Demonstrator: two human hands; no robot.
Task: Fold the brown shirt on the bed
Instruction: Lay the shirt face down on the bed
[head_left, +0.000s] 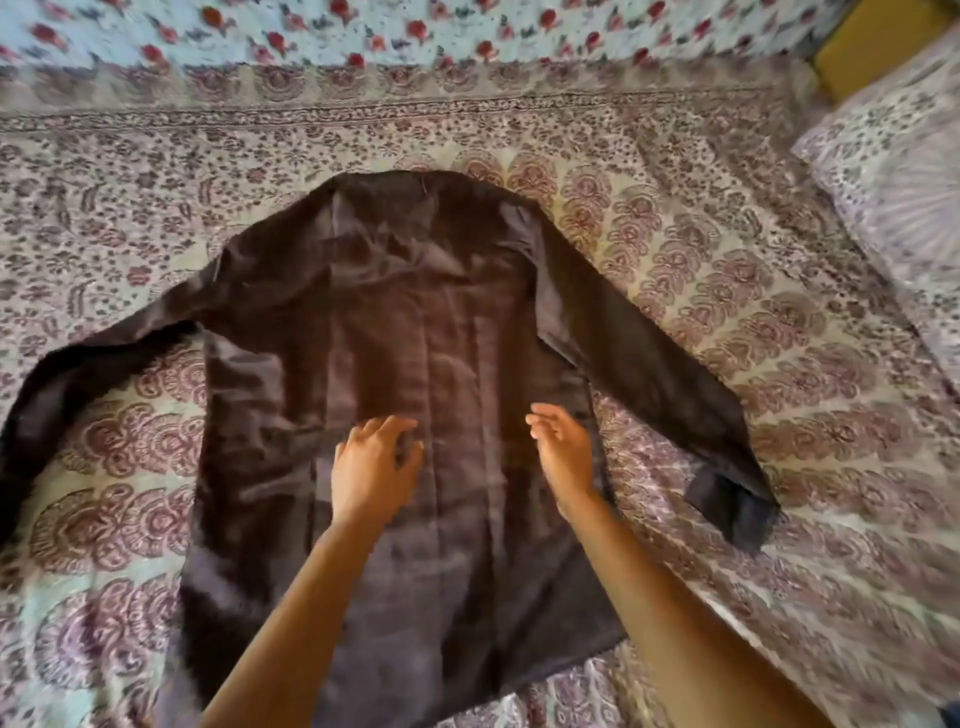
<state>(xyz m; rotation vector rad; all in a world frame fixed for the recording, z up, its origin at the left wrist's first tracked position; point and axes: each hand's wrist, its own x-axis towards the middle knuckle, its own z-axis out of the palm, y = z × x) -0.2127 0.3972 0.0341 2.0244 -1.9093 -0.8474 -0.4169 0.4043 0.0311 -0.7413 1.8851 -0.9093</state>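
In the head view the brown shirt (395, 322) lay spread flat on the patterned bed (727, 291), directly under and around both hands, its collar (415, 182) well beyond the fingertips and its hem (415, 675) back below the forearms. Judged from how it lay, the folding proper had not begun. The body was opened out to full width, with only soft creases down the middle. The left sleeve (78, 374) trailed far out to the left of the left hand, and the right sleeve (675, 374) stretched away to the right of the right hand, ending in a cuff (727, 499) on the bedcover. Laying the shirt out seemed done, or nearly so; bringing the sleeves in, folding the sides and doubling the body all seemed left to do. The left hand (376, 462) was palm down over the middle of the shirt, fingers bent loosely and a little apart, pinching nothing. Blur hid whether it touched the cloth. The right hand (561, 447), just beside it with a strip of shirt between them, was turned edge-on with the fingers loosely curled and nothing held; contact with the cloth could not be told there either. Both forearms reached forward from the near edge of the bed. A pillow (893, 171) lay far off to the right of the right hand.
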